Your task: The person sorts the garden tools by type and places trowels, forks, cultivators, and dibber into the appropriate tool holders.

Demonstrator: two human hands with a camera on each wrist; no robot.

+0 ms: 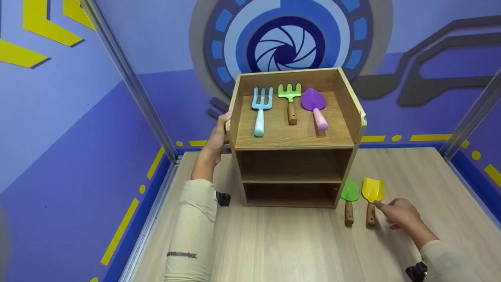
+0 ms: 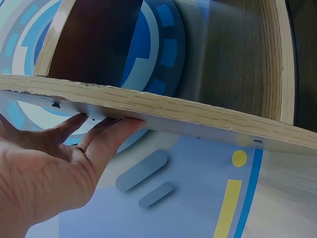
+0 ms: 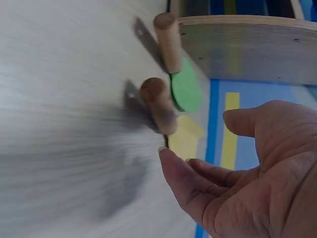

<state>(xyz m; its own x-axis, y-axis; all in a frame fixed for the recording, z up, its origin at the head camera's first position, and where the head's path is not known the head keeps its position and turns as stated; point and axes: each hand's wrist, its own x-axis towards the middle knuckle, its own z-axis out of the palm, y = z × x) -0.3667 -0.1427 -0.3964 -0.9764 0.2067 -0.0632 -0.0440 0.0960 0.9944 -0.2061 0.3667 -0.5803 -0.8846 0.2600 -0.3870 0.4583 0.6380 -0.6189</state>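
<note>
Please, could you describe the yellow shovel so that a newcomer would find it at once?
Find the wooden shelf on the table and look just right of its base. Two shovels lie there; the yellow shovel is the farther one, beside the right hand. Its blade ends straight, while the green shovel has a rounded blade.
</note>
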